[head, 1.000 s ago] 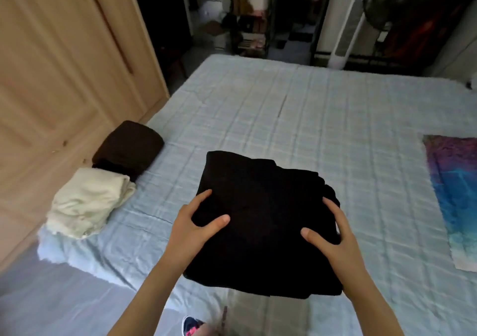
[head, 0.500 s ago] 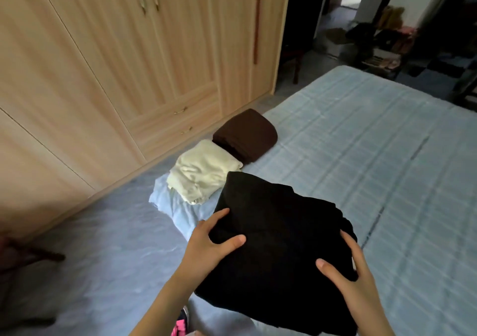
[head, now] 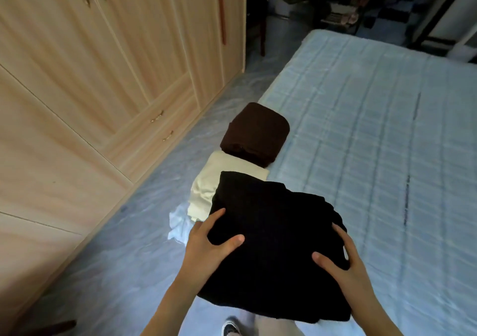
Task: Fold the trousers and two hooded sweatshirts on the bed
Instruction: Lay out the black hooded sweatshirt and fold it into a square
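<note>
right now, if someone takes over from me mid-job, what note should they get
Left hand grips the black bundle by its left edge, thumb on top.
Right hand grips its right edge the same way.
Cream bundle and brown bundle lie folded, touching, at the bed's left edge; the black one overlaps the cream in view.
Done: all three look folded.
Left: probably just set the black one down by them.

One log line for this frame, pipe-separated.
phase: hold | left hand, right hand: grip folded black garment by its sides | cream garment, brown garment: folded, side by side at bed edge
</note>
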The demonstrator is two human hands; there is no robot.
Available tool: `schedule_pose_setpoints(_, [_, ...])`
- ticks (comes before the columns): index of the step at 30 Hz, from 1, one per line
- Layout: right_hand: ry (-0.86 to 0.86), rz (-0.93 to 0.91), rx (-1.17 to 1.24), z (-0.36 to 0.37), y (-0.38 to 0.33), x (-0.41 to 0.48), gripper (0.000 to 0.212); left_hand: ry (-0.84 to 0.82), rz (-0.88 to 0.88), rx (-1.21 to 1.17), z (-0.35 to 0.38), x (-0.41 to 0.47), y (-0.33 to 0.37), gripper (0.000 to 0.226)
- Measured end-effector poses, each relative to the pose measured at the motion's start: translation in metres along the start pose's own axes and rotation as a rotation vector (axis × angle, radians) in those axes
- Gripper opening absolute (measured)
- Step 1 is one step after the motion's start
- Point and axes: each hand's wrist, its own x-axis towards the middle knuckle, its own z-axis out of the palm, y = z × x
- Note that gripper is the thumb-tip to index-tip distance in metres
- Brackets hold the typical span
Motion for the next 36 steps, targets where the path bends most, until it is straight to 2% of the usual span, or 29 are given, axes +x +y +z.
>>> schedule_pose_setpoints(5, [0.137, 0.010, 0.043, -0.008, -0.003, 0.053, 0.068, -0.099, 0.090, 0.071, 0.027, 0.084, 0.027, 0.073])
schedule_pose_setpoints(12, [0.287, 0.028, 0.072, -0.041, 0.009, 0.159, 0.069, -0.250, 0.147, 0.193, 0.110, 0.211, 0.057, 0.080])
schedule_pose_setpoints(16, [0.349, 0.041, 0.065, -0.057, 0.028, 0.227, 0.071, -0.333, 0.111, 0.178, 0.158, 0.284, 0.057, 0.080])
schedule_pose_setpoints(20, [0.312, 0.081, 0.050, -0.058, 0.071, 0.296, 0.075, -0.382, 0.017, 0.225, 0.196, 0.340, 0.021, 0.080])
schedule_pose_setpoints(25, [0.251, 0.199, 0.061, -0.044, 0.132, 0.349, 0.073, -0.428, -0.083, 0.402, 0.226, 0.371, -0.016, 0.080])
schedule_pose_setpoints(29, [0.277, 0.204, 0.016, -0.047, 0.131, 0.348, 0.074, -0.421, 0.009, 0.492, 0.226, 0.369, -0.016, 0.079])
schedule_pose_setpoints(32, [0.334, 0.182, 0.000, -0.050, 0.126, 0.340, 0.076, -0.403, 0.029, 0.428, 0.222, 0.364, -0.012, 0.079])
schedule_pose_setpoints(36, [0.304, 0.217, -0.025, -0.040, 0.137, 0.344, 0.078, -0.455, -0.025, 0.429, 0.228, 0.376, -0.022, 0.079])
